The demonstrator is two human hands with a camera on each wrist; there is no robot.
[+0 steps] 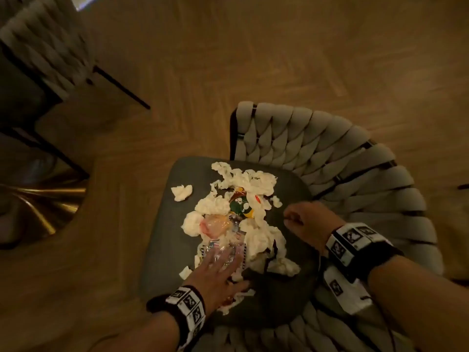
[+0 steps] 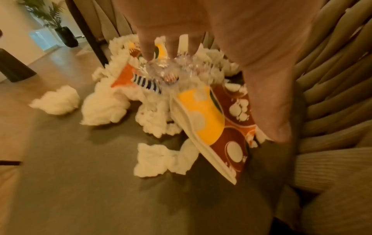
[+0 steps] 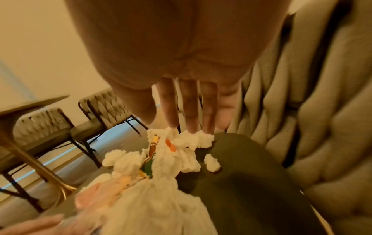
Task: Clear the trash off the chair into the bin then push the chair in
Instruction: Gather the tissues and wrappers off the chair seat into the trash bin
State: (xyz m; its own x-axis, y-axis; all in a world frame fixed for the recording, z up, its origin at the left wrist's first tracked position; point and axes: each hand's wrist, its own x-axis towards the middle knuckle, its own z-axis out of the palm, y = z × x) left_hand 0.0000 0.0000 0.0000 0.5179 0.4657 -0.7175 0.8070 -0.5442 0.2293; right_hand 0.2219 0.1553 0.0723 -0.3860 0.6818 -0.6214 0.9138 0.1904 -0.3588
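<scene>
The chair's dark grey seat carries a heap of trash: crumpled white tissues, a green and yellow wrapper, and clear crinkled plastic. One loose tissue ball lies apart at the left. My left hand lies flat on the near side of the heap, its straight fingers touching the clear plastic above an orange-brown wrapper. My right hand hovers at the heap's right edge. Its fingers point straight down just over the tissues and hold nothing.
The woven grey backrest curves round the right and near sides of the seat. A second woven chair and a table's gold base stand to the left on the wooden floor. A dark potted plant stands far off.
</scene>
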